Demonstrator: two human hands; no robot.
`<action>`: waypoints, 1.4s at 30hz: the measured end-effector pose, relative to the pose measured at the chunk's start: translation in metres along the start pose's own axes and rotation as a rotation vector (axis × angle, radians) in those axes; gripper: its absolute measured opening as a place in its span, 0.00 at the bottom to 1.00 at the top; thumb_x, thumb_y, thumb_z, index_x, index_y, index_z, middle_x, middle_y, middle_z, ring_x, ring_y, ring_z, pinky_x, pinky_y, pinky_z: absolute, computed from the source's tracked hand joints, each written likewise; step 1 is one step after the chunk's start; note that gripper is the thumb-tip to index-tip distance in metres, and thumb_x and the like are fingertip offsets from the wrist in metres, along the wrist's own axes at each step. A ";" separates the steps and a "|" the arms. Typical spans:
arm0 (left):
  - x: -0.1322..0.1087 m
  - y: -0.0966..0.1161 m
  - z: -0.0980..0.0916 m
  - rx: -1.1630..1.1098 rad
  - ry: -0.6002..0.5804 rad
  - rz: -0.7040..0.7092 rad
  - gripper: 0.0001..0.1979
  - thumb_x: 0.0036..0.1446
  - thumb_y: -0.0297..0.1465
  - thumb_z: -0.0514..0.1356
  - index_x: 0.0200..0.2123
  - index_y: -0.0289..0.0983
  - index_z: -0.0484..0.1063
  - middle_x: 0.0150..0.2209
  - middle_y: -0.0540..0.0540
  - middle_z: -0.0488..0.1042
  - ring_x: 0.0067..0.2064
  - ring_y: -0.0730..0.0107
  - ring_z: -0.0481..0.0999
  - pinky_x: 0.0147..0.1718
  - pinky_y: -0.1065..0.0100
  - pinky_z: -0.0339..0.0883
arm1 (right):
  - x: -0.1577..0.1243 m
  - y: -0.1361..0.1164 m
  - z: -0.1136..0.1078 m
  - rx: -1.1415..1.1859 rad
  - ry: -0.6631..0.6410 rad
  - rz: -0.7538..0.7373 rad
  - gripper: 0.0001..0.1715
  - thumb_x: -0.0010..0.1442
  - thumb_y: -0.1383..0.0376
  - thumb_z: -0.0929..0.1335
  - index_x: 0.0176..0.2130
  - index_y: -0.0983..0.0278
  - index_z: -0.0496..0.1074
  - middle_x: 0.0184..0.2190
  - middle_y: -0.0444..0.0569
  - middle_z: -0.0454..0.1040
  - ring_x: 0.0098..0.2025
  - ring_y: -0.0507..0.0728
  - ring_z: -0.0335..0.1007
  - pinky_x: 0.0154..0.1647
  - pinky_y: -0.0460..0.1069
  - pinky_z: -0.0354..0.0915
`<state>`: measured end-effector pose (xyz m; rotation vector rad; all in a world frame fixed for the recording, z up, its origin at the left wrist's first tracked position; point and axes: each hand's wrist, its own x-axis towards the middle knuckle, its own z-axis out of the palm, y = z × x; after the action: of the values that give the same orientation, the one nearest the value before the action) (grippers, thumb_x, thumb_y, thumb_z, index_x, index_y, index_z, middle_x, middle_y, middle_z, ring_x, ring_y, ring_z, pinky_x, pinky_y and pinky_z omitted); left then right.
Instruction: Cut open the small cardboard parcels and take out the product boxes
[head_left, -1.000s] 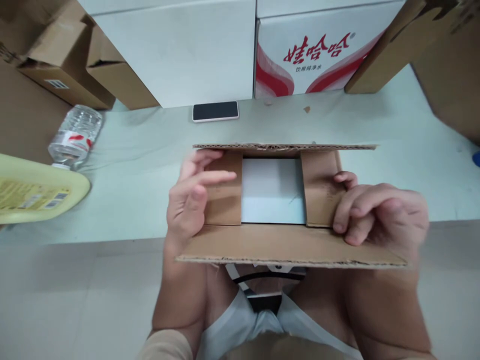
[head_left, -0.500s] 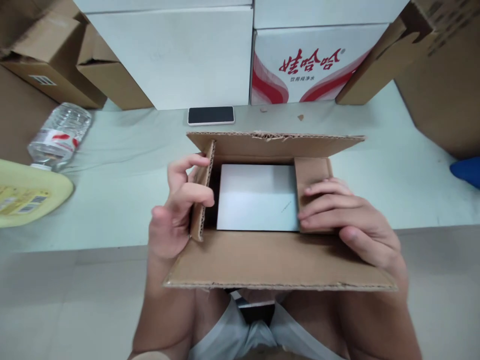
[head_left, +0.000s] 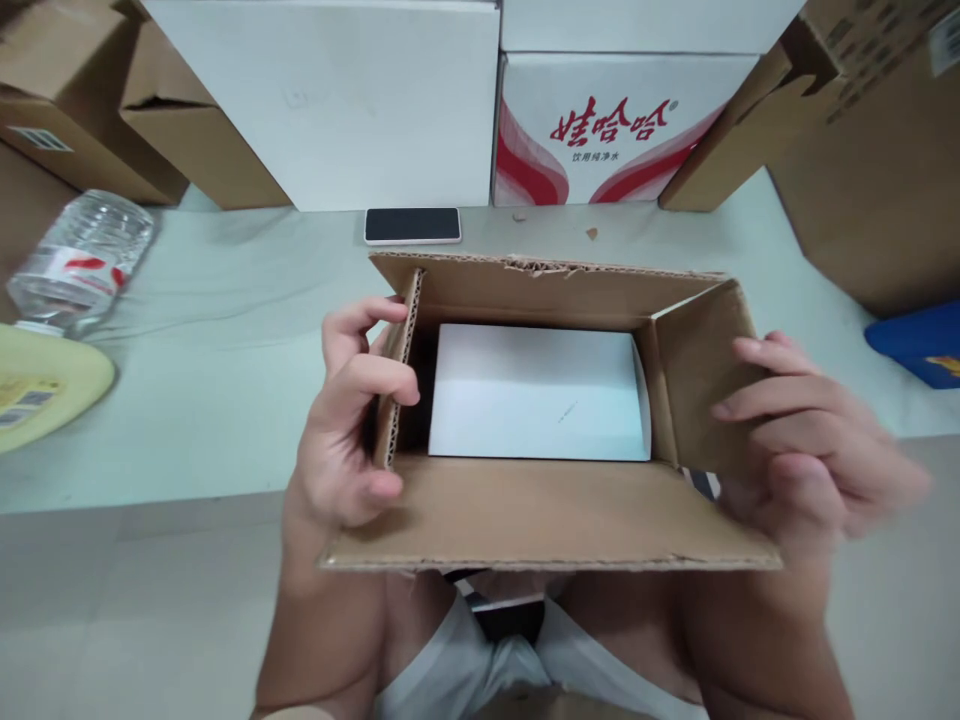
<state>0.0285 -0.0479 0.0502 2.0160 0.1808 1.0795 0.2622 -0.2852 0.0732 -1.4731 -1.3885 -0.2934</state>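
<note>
Flaps of a brown carton point(head_left: 551, 515) are spread apart at the centre of the frame, so that its opening is faced upward. Inside it a white box point(head_left: 536, 390) is seen lying flat, its top marked by a short dark line toward the lower right. A gap is left between the box and the left end of the carton.

The left side flap point(head_left: 403, 370) is held upright in a narrow grip by the left hand point(head_left: 349, 420), with bent fingers hooked over its edge. The right side flap point(head_left: 709, 370) is tilted outward and touched near its outer edge by the fingers of the right hand point(head_left: 817, 430), which is partly blurred; whether it is pinched cannot be told.

On the pale table point(head_left: 232, 370), a phone point(head_left: 412, 226) is placed at upper centre, just in front of a white carton point(head_left: 382, 110). A carton with red lettering point(head_left: 622, 130) is stood beside it. At the left edge, a clear bottle point(head_left: 82, 255) is laid just above a yellow container point(head_left: 52, 390); a blue object point(head_left: 919, 345) is cut off by the right edge.
</note>
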 end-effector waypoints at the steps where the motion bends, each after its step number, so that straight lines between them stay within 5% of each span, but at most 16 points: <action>1: 0.001 0.001 -0.001 -0.014 -0.033 0.047 0.28 0.56 0.62 0.59 0.36 0.42 0.68 0.54 0.43 0.62 0.57 0.54 0.68 0.57 0.50 0.70 | 0.003 0.000 -0.006 -0.028 -0.002 -0.041 0.17 0.65 0.65 0.63 0.24 0.60 0.64 0.28 0.46 0.70 0.47 0.62 0.78 0.64 0.67 0.66; 5: 0.001 0.006 -0.006 -0.019 -0.103 0.069 0.24 0.60 0.57 0.60 0.40 0.43 0.67 0.55 0.42 0.59 0.55 0.56 0.68 0.55 0.52 0.71 | 0.027 -0.010 -0.039 -0.297 -0.445 -0.048 0.10 0.63 0.70 0.66 0.31 0.57 0.70 0.30 0.44 0.77 0.47 0.62 0.79 0.59 0.63 0.68; 9: -0.004 0.007 -0.009 0.017 -0.131 0.042 0.21 0.59 0.54 0.62 0.41 0.43 0.68 0.57 0.41 0.59 0.58 0.51 0.67 0.56 0.49 0.71 | 0.056 -0.026 -0.049 -0.524 -0.875 -0.085 0.11 0.69 0.61 0.64 0.45 0.57 0.76 0.45 0.48 0.82 0.49 0.62 0.79 0.55 0.61 0.69; 13: -0.006 0.008 -0.010 0.026 -0.137 0.009 0.20 0.54 0.49 0.68 0.40 0.42 0.68 0.59 0.40 0.59 0.60 0.50 0.65 0.59 0.50 0.69 | 0.079 -0.036 -0.016 -0.863 -1.045 0.068 0.24 0.70 0.55 0.59 0.51 0.61 0.77 0.43 0.56 0.80 0.43 0.64 0.77 0.42 0.58 0.69; 19: -0.008 0.010 -0.007 -0.038 -0.133 0.002 0.16 0.51 0.42 0.68 0.39 0.43 0.68 0.61 0.41 0.59 0.59 0.51 0.66 0.62 0.49 0.66 | 0.101 -0.047 0.037 -1.162 -1.282 0.329 0.23 0.65 0.60 0.59 0.43 0.68 0.79 0.41 0.64 0.80 0.44 0.69 0.77 0.46 0.60 0.67; 22: -0.009 0.013 -0.004 -0.026 -0.117 -0.029 0.16 0.48 0.38 0.69 0.37 0.43 0.67 0.61 0.41 0.60 0.61 0.50 0.65 0.64 0.48 0.64 | 0.105 -0.048 0.045 -1.083 -1.268 0.504 0.23 0.65 0.59 0.59 0.41 0.67 0.79 0.42 0.61 0.81 0.45 0.69 0.77 0.45 0.59 0.67; 27: -0.011 0.015 -0.004 -0.056 -0.084 -0.065 0.15 0.49 0.37 0.69 0.36 0.43 0.67 0.60 0.40 0.60 0.63 0.49 0.63 0.65 0.47 0.63 | 0.103 -0.044 0.047 -0.790 -1.065 0.690 0.20 0.64 0.61 0.61 0.41 0.60 0.81 0.45 0.50 0.82 0.49 0.64 0.77 0.48 0.55 0.68; 31: -0.012 0.012 -0.006 -0.086 -0.075 -0.028 0.15 0.51 0.39 0.68 0.37 0.43 0.67 0.59 0.40 0.59 0.63 0.48 0.63 0.63 0.48 0.65 | 0.101 -0.046 0.043 -0.732 -1.152 0.800 0.22 0.66 0.55 0.61 0.33 0.59 0.81 0.39 0.49 0.82 0.45 0.63 0.77 0.49 0.57 0.69; 39: -0.010 0.008 -0.006 -0.063 -0.073 -0.043 0.16 0.54 0.46 0.66 0.38 0.43 0.67 0.57 0.39 0.61 0.64 0.46 0.61 0.62 0.47 0.66 | 0.093 -0.049 0.048 -0.812 -1.283 0.555 0.38 0.68 0.43 0.55 0.20 0.62 0.72 0.28 0.55 0.78 0.35 0.64 0.74 0.39 0.58 0.68; 42: -0.009 0.007 -0.006 -0.094 -0.057 -0.038 0.17 0.56 0.49 0.64 0.38 0.44 0.67 0.56 0.40 0.61 0.64 0.46 0.62 0.62 0.47 0.65 | 0.085 -0.045 0.045 -0.765 -1.132 0.704 0.39 0.67 0.42 0.56 0.17 0.61 0.66 0.26 0.54 0.75 0.33 0.61 0.71 0.38 0.57 0.66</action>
<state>0.0170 -0.0533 0.0514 1.9497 0.1355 0.9876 0.2295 -0.2092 0.1405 -2.9104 -1.4912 0.6434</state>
